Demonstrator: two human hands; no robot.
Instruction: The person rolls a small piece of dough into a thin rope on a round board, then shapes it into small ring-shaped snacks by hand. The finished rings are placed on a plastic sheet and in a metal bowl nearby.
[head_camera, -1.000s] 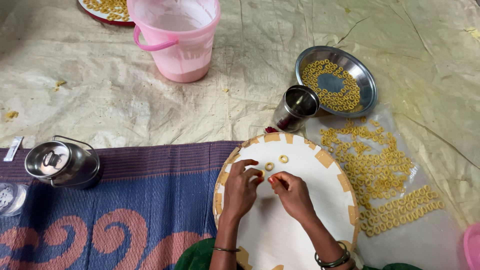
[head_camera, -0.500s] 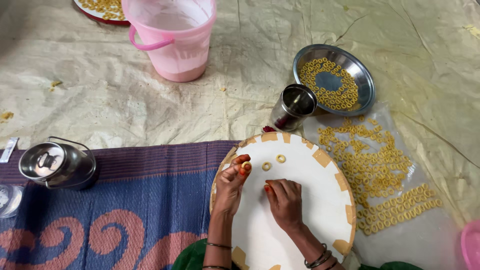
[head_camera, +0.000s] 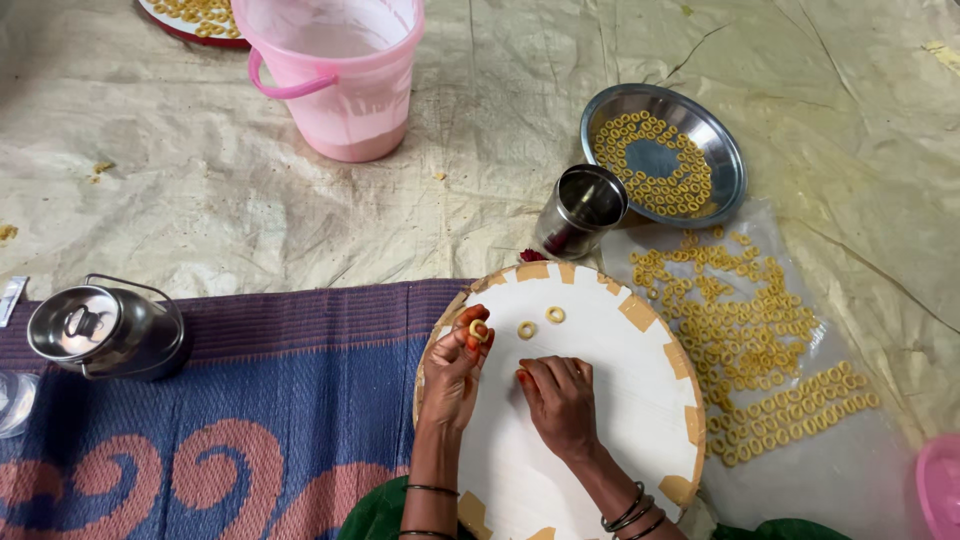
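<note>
Left hand (head_camera: 452, 370): fingers pinched together on a small dough ring (head_camera: 479, 329), held at the upper left edge of the round white board (head_camera: 620, 400).
Right hand (head_camera: 560, 400): palm down on the board, fingers curled together and pressing the surface; whether dough lay under them could not be told.
Board: flat, round, smooth white face, tan patches around the rim. Two finished rings (head_camera: 538, 322) lay on it just beyond the left fingertips, apart from each other.
Handling judgement: the ring looked soft and thin; a light pinch at its edge seemed advisable so that the loop kept its shape.
Mat (head_camera: 230, 400): woven, blue with pink scrolls, under the board's left side.
Clear plastic sheet (head_camera: 880, 470): right of the board, carrying many yellow rings, some in rows.
Steel lidded can (head_camera: 105, 330): shiny, on the mat at far left.
Steel tumbler (head_camera: 583, 208): upright, just beyond the board.
Steel plate (head_camera: 730, 150): round, with rings around its bare centre.
Pink plastic bucket (head_camera: 340, 75): farthest, on the creased floor sheet (head_camera: 200, 200).
</note>
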